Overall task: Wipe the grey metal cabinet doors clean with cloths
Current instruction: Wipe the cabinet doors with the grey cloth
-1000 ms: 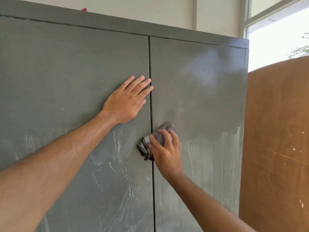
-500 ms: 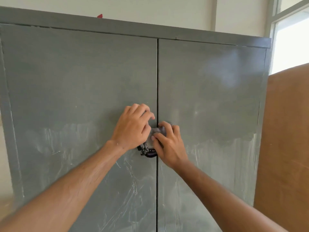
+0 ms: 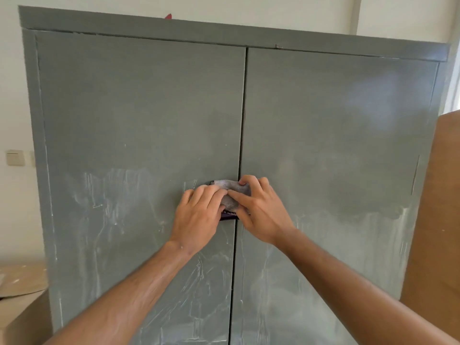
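Both hands meet at the seam between the two doors of the grey metal cabinet (image 3: pixel 139 115), at mid-height. The left hand (image 3: pixel 199 215) and right hand (image 3: pixel 261 212) each grasp a bunched grey cloth (image 3: pixel 231 192) with curled fingers, holding it against the doors. Below it a dark fitting (image 3: pixel 227 216) shows partly. Whitish streaks cover the lower door panels; the upper panels look dull and even.

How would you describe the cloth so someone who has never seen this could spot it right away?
Start at the tall grey metal cabinet and follow the dark seam between its two doors down to mid-height. There the left hand and right hand meet, both gripping a crumpled grey-white cloth. It is the only soft, bunched thing against the flat doors.
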Tool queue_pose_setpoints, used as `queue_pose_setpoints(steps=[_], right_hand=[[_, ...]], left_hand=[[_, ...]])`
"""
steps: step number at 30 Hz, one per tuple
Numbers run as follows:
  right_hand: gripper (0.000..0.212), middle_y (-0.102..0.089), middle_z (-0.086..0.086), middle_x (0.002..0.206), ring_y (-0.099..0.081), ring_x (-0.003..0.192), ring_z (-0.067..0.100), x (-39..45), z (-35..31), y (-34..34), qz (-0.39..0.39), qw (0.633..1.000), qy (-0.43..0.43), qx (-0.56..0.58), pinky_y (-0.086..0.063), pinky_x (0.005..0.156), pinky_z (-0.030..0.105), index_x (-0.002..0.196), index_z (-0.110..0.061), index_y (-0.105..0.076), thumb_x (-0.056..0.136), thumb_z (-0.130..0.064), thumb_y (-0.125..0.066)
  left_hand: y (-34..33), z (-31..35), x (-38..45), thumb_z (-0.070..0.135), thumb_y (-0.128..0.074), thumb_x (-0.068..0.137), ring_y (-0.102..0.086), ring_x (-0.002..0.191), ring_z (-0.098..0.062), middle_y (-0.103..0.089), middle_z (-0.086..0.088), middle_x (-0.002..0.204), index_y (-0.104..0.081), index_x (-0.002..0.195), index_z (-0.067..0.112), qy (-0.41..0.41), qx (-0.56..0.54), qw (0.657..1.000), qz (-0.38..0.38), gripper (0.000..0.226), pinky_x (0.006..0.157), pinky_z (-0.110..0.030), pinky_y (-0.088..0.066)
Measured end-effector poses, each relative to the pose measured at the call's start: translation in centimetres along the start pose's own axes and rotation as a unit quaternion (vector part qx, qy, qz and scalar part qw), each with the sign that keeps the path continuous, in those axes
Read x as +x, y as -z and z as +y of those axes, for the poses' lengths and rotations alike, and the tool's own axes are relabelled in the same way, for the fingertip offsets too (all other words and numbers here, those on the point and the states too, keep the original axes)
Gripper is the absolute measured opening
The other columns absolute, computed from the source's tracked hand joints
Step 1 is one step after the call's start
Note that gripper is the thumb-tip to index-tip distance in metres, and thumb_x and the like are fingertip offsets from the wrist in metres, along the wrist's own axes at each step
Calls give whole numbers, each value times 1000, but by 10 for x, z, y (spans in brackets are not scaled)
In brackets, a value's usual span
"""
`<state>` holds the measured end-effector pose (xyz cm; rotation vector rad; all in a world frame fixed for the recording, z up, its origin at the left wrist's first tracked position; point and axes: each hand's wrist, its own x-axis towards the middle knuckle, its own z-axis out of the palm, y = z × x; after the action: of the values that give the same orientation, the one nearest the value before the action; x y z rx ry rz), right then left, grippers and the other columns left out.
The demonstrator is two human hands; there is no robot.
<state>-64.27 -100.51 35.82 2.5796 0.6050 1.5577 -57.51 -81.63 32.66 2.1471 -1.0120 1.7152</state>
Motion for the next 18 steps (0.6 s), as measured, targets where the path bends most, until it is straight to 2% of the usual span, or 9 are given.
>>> queue_pose_setpoints(steps=[4,6,8,10,12,15,18], right_hand=[[37,-55,14,131,-52,96,30,18,-7,-1,-3,998,39,40,-53,85,39,135,-12,-65,98,-17,-63],[34,-56,11,129,-55,103,28,28,-13,-5,9,996,6,85,-57,82,41,131,-10,-66,97,-13,-67],[31,-56,5,127,-58,104,22,36,-15,-4,18,986,-52,156,-57,82,42,126,-11,-66,95,-15,-69],[27,-59,0,122,-62,92,17,39,-10,2,27,973,-73,219,-56,81,39,121,-11,-67,94,-16,-70],[21,-63,1,112,-63,82,16,40,-2,10,63,958,-77,269,-56,76,39,113,-9,-70,93,-10,-65],[24,-64,2,101,-59,75,15,47,13,19,123,956,-101,247,-54,69,42,102,-7,-71,87,-3,-53],[23,-61,2,100,-52,86,20,61,26,23,152,973,-95,149,-51,73,41,99,-8,-69,86,-4,-50]], left_hand=[[16,-18,2,15,-71,91,-56,98,-27,-61,-1,116,-64,132,18,50,74,996,-6,41,80,-40,-42],[17,-14,7,4,-74,86,-55,92,-28,-58,-4,114,-62,134,13,97,45,994,-7,51,77,-41,-46],[14,6,16,6,-69,92,-56,104,-33,-56,-12,126,-55,142,5,157,-28,987,4,52,87,-44,-50],[5,32,26,18,-52,104,-49,124,-35,-47,-18,144,-48,148,1,235,-82,968,12,47,102,-46,-46],[-3,52,35,27,-42,108,-40,135,-39,-38,-22,155,-46,148,-1,302,-113,946,23,49,112,-51,-41],[-15,62,42,32,-39,108,-35,136,-43,-23,-28,165,-39,152,-6,338,-89,937,11,58,119,-58,-31],[-21,44,54,37,-36,108,-37,133,-44,-17,-31,167,-34,155,-8,342,-36,939,9,65,121,-62,-25]])
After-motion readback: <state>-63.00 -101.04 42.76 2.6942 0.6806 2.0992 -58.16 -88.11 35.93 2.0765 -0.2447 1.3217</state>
